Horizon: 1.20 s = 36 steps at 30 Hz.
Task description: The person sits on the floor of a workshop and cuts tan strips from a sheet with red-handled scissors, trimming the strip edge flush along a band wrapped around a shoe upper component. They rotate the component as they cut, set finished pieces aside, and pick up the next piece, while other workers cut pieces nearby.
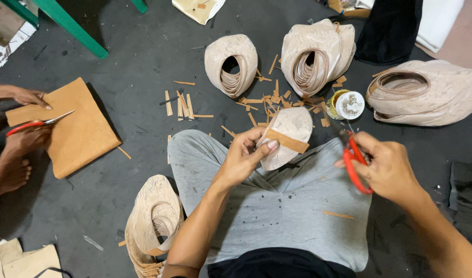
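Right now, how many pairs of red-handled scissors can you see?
2. One pair of scissors is in the right hand, beside the knee. The other scissors are held by a co-worker's hand at the left edge, over a tan sheet. Others may lie out of frame.

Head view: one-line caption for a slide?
Seated on the floor, left hand holds a beige shoe piece with a tan strip; right hand grips red scissors.
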Each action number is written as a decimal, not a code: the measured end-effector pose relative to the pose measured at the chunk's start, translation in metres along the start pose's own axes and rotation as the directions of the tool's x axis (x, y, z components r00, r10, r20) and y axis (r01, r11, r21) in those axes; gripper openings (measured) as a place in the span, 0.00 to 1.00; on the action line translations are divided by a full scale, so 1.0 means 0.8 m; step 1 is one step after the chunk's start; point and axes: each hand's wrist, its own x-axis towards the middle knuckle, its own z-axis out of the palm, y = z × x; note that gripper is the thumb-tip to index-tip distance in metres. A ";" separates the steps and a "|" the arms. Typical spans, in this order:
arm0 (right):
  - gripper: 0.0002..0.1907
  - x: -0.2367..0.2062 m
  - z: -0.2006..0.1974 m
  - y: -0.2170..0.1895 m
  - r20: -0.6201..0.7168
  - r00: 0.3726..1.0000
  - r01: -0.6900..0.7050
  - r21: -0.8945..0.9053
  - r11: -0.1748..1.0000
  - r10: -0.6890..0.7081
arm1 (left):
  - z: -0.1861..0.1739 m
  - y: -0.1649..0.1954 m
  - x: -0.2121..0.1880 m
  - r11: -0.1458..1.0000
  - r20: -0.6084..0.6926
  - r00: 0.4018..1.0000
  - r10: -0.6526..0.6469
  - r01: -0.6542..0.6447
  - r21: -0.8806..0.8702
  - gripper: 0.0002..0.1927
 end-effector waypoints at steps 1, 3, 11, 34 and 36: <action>0.14 0.003 0.007 0.008 0.015 0.997 -0.080 0.126 0.989 0.079 | -0.004 -0.004 0.003 1.000 -0.014 1.000 0.000 0.000 0.004 0.16; 0.10 0.013 0.030 0.020 0.057 0.974 -0.224 0.411 0.883 0.221 | -0.010 -0.011 0.017 0.993 -0.116 0.992 -0.040 0.026 -0.118 0.13; 0.10 0.031 0.111 0.011 0.084 0.893 -0.336 0.778 0.531 0.442 | -0.038 0.038 0.079 0.856 -0.338 0.911 0.236 -0.030 0.516 0.12; 0.12 0.046 0.125 -0.016 -0.204 0.861 -0.261 0.609 0.749 0.465 | -0.083 0.054 0.168 0.286 -0.365 0.869 0.335 0.275 0.918 0.27; 0.12 0.043 0.124 -0.016 -0.226 0.858 -0.274 0.558 0.784 0.461 | -0.081 0.076 0.142 0.356 -0.364 0.840 0.402 0.223 0.908 0.21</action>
